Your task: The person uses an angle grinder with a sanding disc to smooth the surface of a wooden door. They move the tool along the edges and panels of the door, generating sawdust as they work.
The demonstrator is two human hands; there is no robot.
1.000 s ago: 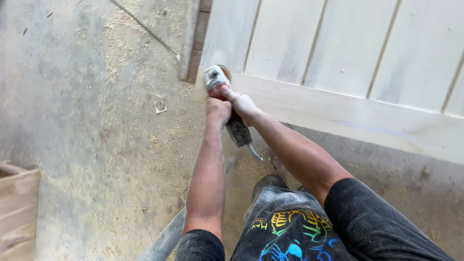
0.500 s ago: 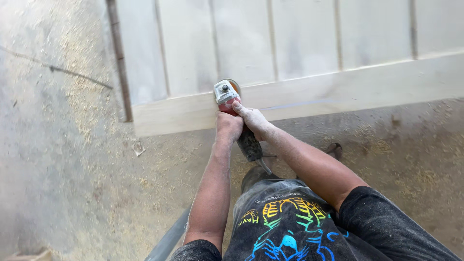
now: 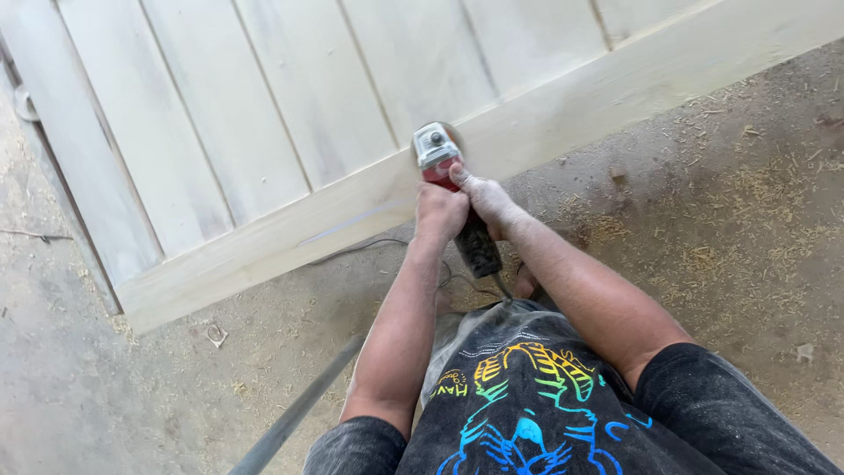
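A red and grey angle grinder (image 3: 442, 164) with a dark handle rests its head on the bottom rail of a pale wooden panelled door (image 3: 290, 141) lying flat on the floor. My left hand (image 3: 440, 211) grips the grinder's body from the left. My right hand (image 3: 483, 200) wraps the body from the right, dusty with sawdust. Both forearms stretch forward over my dark printed shirt (image 3: 527, 405). The grinder's disc is hidden under its head.
Sawdust and wood chips cover the concrete floor (image 3: 721, 202) to the right. A thin cable (image 3: 360, 249) runs along the floor near the door's edge. A grey pipe or bar (image 3: 299, 409) slants by my left arm. A small metal ring (image 3: 215, 334) lies at lower left.
The view has swung so the door now fills the upper frame. Both hands have stayed on the grinder, which now sits on the door's bottom rail, further along it from the corner.
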